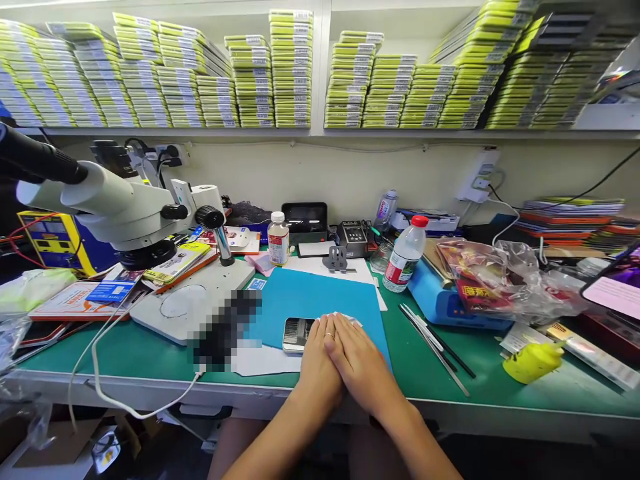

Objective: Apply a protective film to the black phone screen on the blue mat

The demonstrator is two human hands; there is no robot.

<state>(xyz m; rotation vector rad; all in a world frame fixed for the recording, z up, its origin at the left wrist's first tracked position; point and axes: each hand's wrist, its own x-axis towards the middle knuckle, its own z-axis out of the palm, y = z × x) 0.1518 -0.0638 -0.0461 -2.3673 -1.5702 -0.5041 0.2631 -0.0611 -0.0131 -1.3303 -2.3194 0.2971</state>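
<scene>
On the bench in front of me, my left hand [320,363] and my right hand [365,370] lie side by side, overlapping at the fingers. Both are flat, fingers stretched forward, resting over a small phone-like device [295,335] with a pale rim and dark, reflective face. Only its left part shows; my hands cover the rest. A thin ring is on one finger. Under the hands is a blue mat [320,293], with white paper [267,360] beneath its near left edge. A bit of white material peeks out past my right fingertips.
Left stands a microscope [130,207], near a white cable [100,373] and a blurred-out dark item [227,330]. A red-capped bottle [406,253], long thin tools [437,347], a blue box [440,300] and a yellow squeeze bottle [533,362] are right. Stacked packages [293,73] fill the shelf above.
</scene>
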